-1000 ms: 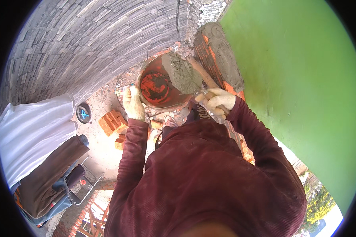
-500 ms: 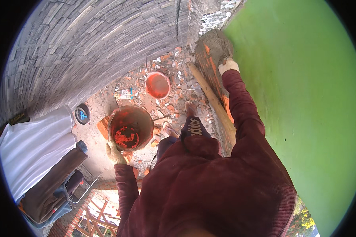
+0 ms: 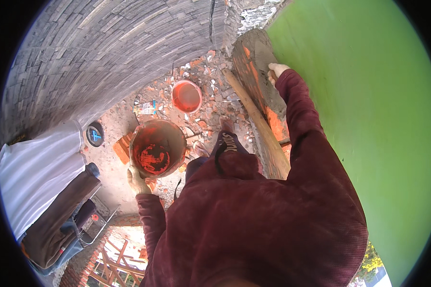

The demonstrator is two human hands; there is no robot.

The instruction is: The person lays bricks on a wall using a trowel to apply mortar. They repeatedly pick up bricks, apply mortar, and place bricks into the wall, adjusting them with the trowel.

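My left hand (image 3: 138, 182), in a pale glove, is closed on the near rim of a large round bucket (image 3: 178, 141). The bucket tilts toward me, and red-orange shows on its inside. My right hand (image 3: 277, 71), also pale-gloved, is closed at the right edge of grey wet mortar (image 3: 263, 50) lying along a low brick wall (image 3: 246, 71). What its fingers hold is hidden. Just beyond that hand stands a green panel (image 3: 364, 105).
A wooden pole (image 3: 249, 103) leans along the brickwork. Broken brick rubble (image 3: 208, 81) covers the ground around a smaller pink bucket (image 3: 187, 96). At left are a black round container (image 3: 95, 134), a white cloth (image 3: 43, 162) and dark clothes (image 3: 57, 215) on a rack. Grey stone cladding (image 3: 105, 52) rises behind.
My right hand has shifted slightly right, off the mortar's surface, and more of the mortar's near end shows. My left hand keeps its grip on the bucket. The whole view has shifted a little.
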